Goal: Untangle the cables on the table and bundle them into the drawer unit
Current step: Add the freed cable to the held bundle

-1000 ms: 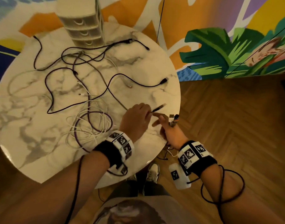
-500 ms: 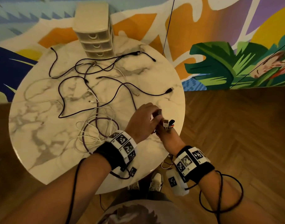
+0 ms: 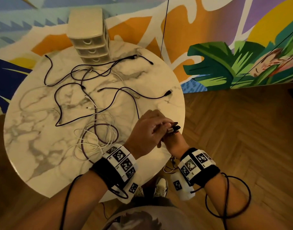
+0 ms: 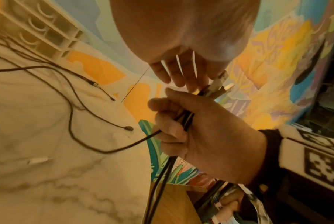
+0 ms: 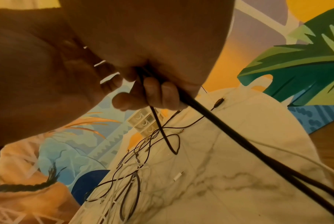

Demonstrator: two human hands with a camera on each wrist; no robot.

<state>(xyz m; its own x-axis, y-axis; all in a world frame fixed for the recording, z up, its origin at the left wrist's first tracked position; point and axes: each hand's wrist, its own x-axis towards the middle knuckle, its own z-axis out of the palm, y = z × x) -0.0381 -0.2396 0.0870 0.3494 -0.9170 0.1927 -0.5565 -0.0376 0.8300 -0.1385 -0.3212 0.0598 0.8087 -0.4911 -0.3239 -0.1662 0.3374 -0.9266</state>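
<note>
At the table's near right edge, my right hand grips a bundle of black and white cables, fingers curled round them. Their plugs stick out above the fist. My left hand lies over the right and pinches a black cable's end against those plugs. That black cable trails back onto the marble table. A tangle of white, purple and black cables lies mid-table. The cream three-drawer unit stands at the far edge, drawers closed.
Loose black cables spread across the far half of the table, one ending in a USB plug near the right rim. A mural wall rises behind the table. Wood floor lies to the right, and my shoes show below the rim.
My left hand carried the black cable's end to the right, up to the right hand, and now holds it against the plugs there. The right hand kept its grip.
</note>
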